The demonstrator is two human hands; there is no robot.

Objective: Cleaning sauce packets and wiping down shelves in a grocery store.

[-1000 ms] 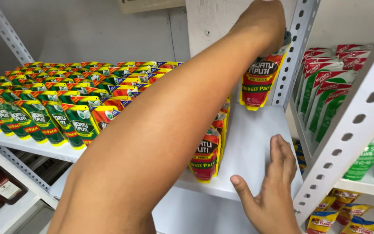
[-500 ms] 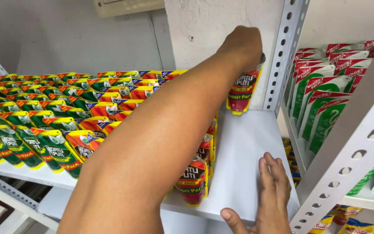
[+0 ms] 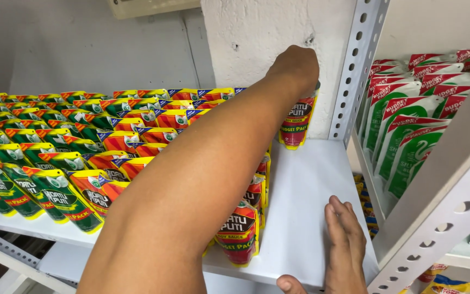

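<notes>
My left arm reaches across the white shelf (image 3: 311,196) to its back wall. My left hand (image 3: 295,68) grips the top of a red sauce pouch (image 3: 296,128), which stands upright at the rear of the bare strip, its base on or just above the shelf. My right hand (image 3: 344,245) lies flat, palm down, on the shelf's front edge, with its thumb hooked under the lip and holding nothing. A row of the same red pouches (image 3: 239,234) runs front to back just left of the bare strip, partly hidden by my forearm.
Rows of green pouches (image 3: 55,198) and orange-red pouches (image 3: 131,139) fill the shelf's left side. A perforated steel post (image 3: 354,71) stands at the back right and another (image 3: 447,207) in front. The neighbouring bay holds red, green and white pouches (image 3: 409,130). Yellow packets (image 3: 441,286) lie below.
My left hand has carried the red pouch lower and farther back toward the wall. My right hand has slid toward the shelf's front edge.
</notes>
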